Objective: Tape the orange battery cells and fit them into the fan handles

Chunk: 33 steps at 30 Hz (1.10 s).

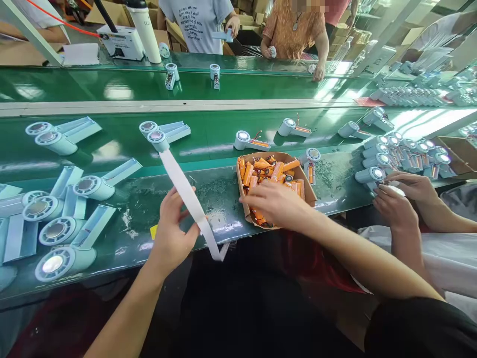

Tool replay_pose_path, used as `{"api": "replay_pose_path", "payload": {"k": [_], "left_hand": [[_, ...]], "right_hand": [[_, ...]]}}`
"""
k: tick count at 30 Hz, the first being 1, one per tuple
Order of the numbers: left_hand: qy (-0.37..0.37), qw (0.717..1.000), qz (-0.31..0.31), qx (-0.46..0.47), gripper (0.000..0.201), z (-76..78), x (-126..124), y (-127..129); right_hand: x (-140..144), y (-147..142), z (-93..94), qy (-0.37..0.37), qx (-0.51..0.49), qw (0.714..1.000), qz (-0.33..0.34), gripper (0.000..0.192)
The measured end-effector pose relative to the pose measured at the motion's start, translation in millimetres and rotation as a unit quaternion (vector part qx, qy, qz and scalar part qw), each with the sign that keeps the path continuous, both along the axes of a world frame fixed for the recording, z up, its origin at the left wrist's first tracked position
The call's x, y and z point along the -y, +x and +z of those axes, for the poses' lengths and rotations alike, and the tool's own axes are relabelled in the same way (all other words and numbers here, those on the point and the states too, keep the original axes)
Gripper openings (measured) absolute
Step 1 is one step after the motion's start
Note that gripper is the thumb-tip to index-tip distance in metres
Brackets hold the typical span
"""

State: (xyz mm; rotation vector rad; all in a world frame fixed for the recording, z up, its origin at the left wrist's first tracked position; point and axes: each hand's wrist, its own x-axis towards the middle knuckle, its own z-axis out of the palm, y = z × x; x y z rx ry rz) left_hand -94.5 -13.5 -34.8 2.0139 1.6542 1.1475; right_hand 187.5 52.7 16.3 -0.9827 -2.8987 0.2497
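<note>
My left hand (173,231) grips the long white handle of a pale blue fan shell (160,141), holding it tilted with its round head over the green belt. My right hand (274,201) reaches into a cardboard tray (312,191) full of several orange battery cells (261,171), fingers curled down among them; whether it holds one is hidden. Both hands sit above the dark green bench edge.
Several fan shells (55,228) lie stacked at the left. More shells ride the green conveyor (208,144). A neighbour's two hands (400,196) work on a fan part at the right. Two people stand across the belt, beside a white machine (121,42).
</note>
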Motion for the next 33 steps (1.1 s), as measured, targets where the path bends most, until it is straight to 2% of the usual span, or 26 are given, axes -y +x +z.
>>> {"api": "replay_pose_path", "payload": {"k": [2, 4, 7, 9, 13, 16, 17, 18, 20, 22, 23, 24, 25, 27, 30, 33], "left_hand": [[-0.012, 1.0, -0.022, 0.013, 0.051, -3.5, 3.5, 5.8], [-0.007, 0.999, -0.045, 0.001, 0.047, -7.0, 4.9, 12.1], [0.002, 0.998, -0.067, -0.021, 0.047, -11.9, 4.6, 18.0], [-0.003, 0.997, -0.074, -0.021, 0.05, -14.1, 4.4, 19.5], [-0.011, 0.997, -0.074, -0.021, 0.055, -15.7, 4.6, 22.1], [0.001, 0.996, -0.077, -0.04, 0.054, -16.4, 4.5, 24.4], [0.006, 0.995, -0.081, -0.049, 0.053, -17.1, 4.3, 24.8], [0.01, 0.994, -0.087, -0.06, 0.053, -18.1, 3.9, 25.0], [0.02, 0.992, -0.095, -0.083, 0.053, -21.0, 2.3, 25.3], [0.033, 0.989, -0.097, -0.106, 0.054, -24.2, -0.3, 26.4], [0.041, 0.988, -0.096, -0.117, 0.055, -25.4, -1.7, 27.4], [0.049, 0.986, -0.095, -0.126, 0.056, -26.1, -3.1, 28.8], [0.056, 0.985, -0.096, -0.136, 0.058, -26.3, -4.4, 30.4], [0.062, 0.98, -0.106, -0.158, 0.062, -25.2, -6.1, 33.4], [0.06, 0.97, -0.126, -0.198, 0.068, -22.4, -5.9, 34.9], [0.061, 0.967, -0.118, -0.219, 0.069, -21.6, -2.9, 31.8]], "right_hand": [[-20.4, 6.4, -1.5, 0.072, 0.033, 0.996, -0.026, 0.039], [-32.0, 7.9, -5.0, 0.093, 0.055, 0.994, -0.021, 0.04], [-35.7, 6.0, -11.5, 0.081, 0.052, 0.995, 0.01, 0.04], [-35.1, 5.0, -14.7, 0.076, 0.046, 0.996, 0.008, 0.039], [-39.9, 8.8, -14.7, 0.067, 0.016, 0.997, -0.021, 0.037], [-44.9, 19.8, -9.3, -0.016, -0.103, 0.99, -0.096, 0.03], [-45.0, 24.3, -7.2, -0.061, -0.173, 0.973, -0.142, 0.028], [-43.8, 28.5, -5.2, -0.113, -0.249, 0.943, -0.19, 0.029], [-37.6, 34.2, -2.5, -0.23, -0.385, 0.855, -0.26, 0.039], [-27.4, 34.5, -1.5, -0.332, -0.463, 0.771, -0.284, 0.05], [-21.6, 32.8, -1.6, -0.366, -0.48, 0.745, -0.284, 0.053], [-15.9, 30.2, -1.9, -0.386, -0.488, 0.731, -0.281, 0.056], [-10.4, 27.4, -2.2, -0.393, -0.491, 0.727, -0.276, 0.058], [-1.6, 22.2, -2.0, -0.383, -0.486, 0.741, -0.26, 0.06], [6.0, 19.4, 3.4, -0.317, -0.448, 0.799, -0.247, 0.049], [8.9, 21.4, 14.9, -0.231, -0.38, 0.856, -0.264, 0.036]]}}
